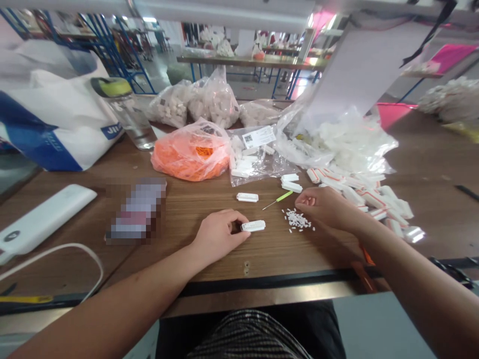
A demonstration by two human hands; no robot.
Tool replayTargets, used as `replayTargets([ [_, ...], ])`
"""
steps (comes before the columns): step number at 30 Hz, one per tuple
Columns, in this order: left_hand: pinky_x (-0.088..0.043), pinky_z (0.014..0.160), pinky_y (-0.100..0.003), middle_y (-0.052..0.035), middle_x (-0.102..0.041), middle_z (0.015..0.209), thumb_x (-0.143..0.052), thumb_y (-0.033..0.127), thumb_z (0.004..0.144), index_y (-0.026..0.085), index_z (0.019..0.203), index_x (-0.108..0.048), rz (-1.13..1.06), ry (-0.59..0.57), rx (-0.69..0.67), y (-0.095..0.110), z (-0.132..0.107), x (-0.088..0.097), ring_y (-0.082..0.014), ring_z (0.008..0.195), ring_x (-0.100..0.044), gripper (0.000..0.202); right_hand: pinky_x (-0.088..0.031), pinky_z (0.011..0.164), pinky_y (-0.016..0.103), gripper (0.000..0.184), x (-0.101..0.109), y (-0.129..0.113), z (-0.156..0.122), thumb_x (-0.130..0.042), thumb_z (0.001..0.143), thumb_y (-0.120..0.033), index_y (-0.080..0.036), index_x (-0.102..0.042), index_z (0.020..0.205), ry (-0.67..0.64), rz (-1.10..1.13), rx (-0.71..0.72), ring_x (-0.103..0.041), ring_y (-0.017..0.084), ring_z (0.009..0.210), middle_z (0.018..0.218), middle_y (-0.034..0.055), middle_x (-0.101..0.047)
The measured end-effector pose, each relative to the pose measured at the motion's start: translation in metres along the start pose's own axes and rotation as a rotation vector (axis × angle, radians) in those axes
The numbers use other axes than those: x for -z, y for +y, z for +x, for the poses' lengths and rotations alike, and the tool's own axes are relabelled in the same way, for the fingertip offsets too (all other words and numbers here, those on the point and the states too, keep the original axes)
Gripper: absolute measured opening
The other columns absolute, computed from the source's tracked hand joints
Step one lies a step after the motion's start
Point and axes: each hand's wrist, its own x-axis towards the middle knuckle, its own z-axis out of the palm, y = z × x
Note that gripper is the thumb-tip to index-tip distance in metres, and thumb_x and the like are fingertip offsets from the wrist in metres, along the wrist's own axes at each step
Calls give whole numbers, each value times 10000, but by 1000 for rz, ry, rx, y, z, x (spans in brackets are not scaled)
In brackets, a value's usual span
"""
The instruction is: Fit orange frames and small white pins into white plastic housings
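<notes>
My left hand [220, 234] pinches the end of a white plastic connector housing [253, 226] with rows of small holes, held at the tabletop. Curled over the table, my right hand [318, 204] is beside a loose pile of tiny white plugs [297, 219]; its fingertips are pressed together, and anything between them is too small to make out. A thin pick with a green handle [284, 196] lies between the hands, pointing left. Another white housing [247, 197] rests behind my left hand, and two stacked white housings [291, 185] sit just beyond the pick.
Many white pieces with orange strips [374, 199] are heaped at right. Behind are a bag of orange parts [190, 157], a clear labelled bag [254, 159] and a water bottle [130, 119]. A phone [136, 209] and a white power bank [45, 219] with a cable lie left.
</notes>
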Motion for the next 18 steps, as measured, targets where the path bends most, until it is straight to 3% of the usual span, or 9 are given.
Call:
replayTargets([
  [3,-382,596,-252,42,-563,636,-674,295,727,244,860,-711,-10,4,5,1,-1,0,-117,575,-484,147,-439,581,260,147,-9,-24,-4,-580,791,-290,-194,-687,763,31,283,104,-606,149,643,714,9,-696],
  [6,-384,600,-253,40,-572,646,-676,288,727,246,863,-712,-22,1,2,1,-1,0,-116,576,-485,146,-447,598,258,135,-24,-51,-6,-575,808,-244,-185,-676,741,-32,434,236,-584,133,646,736,16,-683],
  [11,-378,595,-258,35,-578,658,-685,284,731,247,871,-714,-16,5,-14,0,-1,0,-120,579,-489,147,-394,541,246,128,-40,-70,-3,-579,809,-189,-174,-665,716,-42,411,298,-500,101,542,619,-13,-605],
  [18,-372,585,-255,36,-574,660,-682,284,735,246,868,-713,-20,9,-17,-1,-1,-1,-116,573,-487,141,-397,579,259,135,-39,-71,-4,-577,815,-173,-171,-660,710,-20,354,349,-500,99,547,618,-16,-591],
])
